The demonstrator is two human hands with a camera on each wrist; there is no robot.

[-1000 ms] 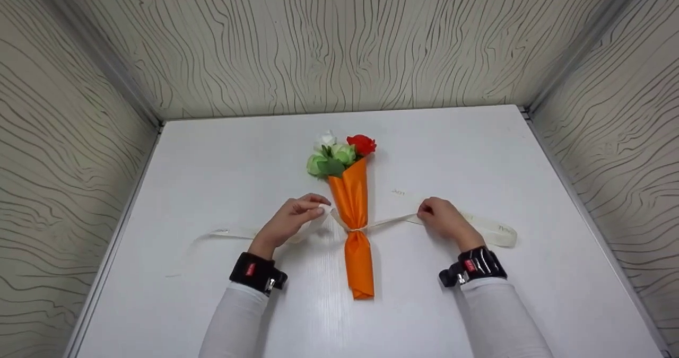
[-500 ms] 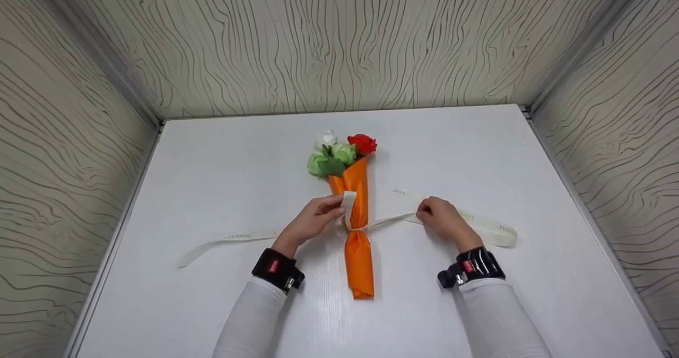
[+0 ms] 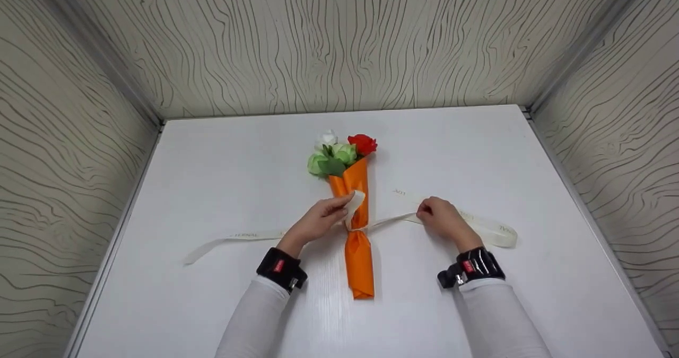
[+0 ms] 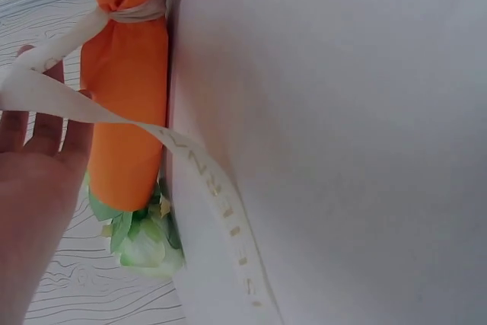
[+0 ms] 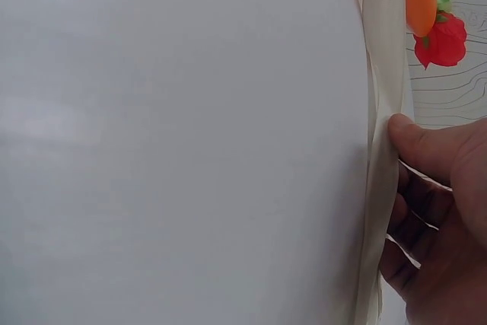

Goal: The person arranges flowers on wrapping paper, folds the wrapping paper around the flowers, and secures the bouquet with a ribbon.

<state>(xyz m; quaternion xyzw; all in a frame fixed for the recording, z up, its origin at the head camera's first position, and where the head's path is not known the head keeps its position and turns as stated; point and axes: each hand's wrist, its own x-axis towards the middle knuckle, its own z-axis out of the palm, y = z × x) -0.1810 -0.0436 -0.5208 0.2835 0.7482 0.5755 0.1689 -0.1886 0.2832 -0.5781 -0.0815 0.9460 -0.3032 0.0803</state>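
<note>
A bouquet in orange wrapping paper (image 3: 359,265) lies on the white table, its red, white and green flowers (image 3: 339,154) toward the back. A cream ribbon (image 3: 387,220) with printed letters is tied round its narrow waist. My left hand (image 3: 320,219) holds one side of the ribbon in a raised loop over the paper, thumb and fingers pinching it. In the left wrist view that ribbon (image 4: 221,195) trails down from the fingers. To the right of the bouquet, my right hand (image 3: 441,217) pinches the other ribbon side, pulled fairly straight; the right wrist view shows the thumb (image 5: 415,138) pressing on it.
One loose ribbon tail (image 3: 212,244) lies to the left on the table (image 3: 212,162). The other tail (image 3: 501,234) spreads under and beyond the right hand. Patterned panels (image 3: 339,45) stand behind and on both sides.
My left hand has moved right with the ribbon, from beside the bouquet to over the orange paper. The left tail has been drawn along. The right hand stays nearly still.
</note>
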